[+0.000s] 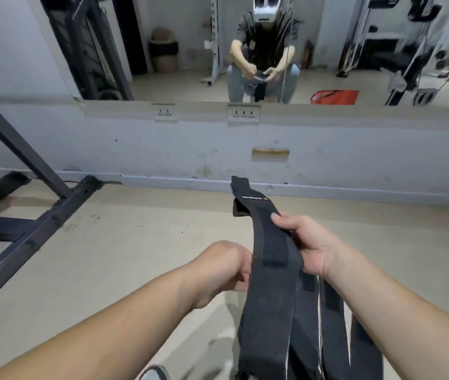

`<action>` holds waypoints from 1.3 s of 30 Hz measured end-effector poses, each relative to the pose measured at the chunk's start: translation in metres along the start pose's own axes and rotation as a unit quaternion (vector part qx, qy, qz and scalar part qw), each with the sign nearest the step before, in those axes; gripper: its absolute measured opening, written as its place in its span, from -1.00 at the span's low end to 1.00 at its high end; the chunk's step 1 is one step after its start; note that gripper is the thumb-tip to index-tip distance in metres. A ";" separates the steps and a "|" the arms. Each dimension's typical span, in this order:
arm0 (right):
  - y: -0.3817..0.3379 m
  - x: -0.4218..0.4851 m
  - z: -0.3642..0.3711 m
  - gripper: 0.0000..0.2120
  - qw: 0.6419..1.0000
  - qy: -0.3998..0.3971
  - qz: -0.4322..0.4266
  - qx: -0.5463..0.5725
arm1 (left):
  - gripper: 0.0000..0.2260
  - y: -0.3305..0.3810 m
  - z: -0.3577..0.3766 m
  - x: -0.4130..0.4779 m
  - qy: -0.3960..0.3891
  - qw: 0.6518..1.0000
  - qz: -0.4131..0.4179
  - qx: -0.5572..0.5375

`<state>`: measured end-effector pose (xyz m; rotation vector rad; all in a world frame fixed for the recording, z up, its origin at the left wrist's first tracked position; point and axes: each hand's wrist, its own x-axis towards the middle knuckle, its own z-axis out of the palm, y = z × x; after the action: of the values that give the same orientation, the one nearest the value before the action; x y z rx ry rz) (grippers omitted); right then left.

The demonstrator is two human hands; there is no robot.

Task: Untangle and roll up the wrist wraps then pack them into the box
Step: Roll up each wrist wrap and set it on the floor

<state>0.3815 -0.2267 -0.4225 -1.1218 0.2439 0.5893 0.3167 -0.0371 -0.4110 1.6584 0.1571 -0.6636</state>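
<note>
Closest in, several black wraps [332,325] hang in a loose bunch between the forearms, running off the bottom edge. One wrap [271,275] rises from the bunch, held up over the floor [124,242]. The left hand [226,267] is curled against its left edge, gripping it. The right hand [308,242] pinches it slightly farther along, thumb on top and fingers beneath. Past the thumb, the wrap's free end sticks forward, showing a small label. A dark rack [39,229] stands at the left. Beyond is a scuffed white wall [163,149], and above it a mirror [185,78] reflecting the seated person.
</note>
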 end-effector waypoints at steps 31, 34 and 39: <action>0.028 -0.041 0.022 -0.61 0.969 -0.111 -0.162 -0.149 | -0.89 0.057 -0.004 -0.010 0.110 0.965 0.239 -0.018; 0.037 -0.034 0.022 -0.55 0.975 -0.114 -0.120 -0.147 | -0.93 0.056 -0.008 -0.002 0.145 0.962 0.226 -0.057; 0.042 -0.025 0.013 -0.58 0.976 -0.106 -0.110 -0.154 | -0.88 0.066 -0.015 0.011 0.192 0.929 0.197 -0.246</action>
<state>0.3363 -0.2106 -0.4380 -1.3513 -0.1613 0.5559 0.3607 -0.0400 -0.3585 1.2576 0.2408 0.0209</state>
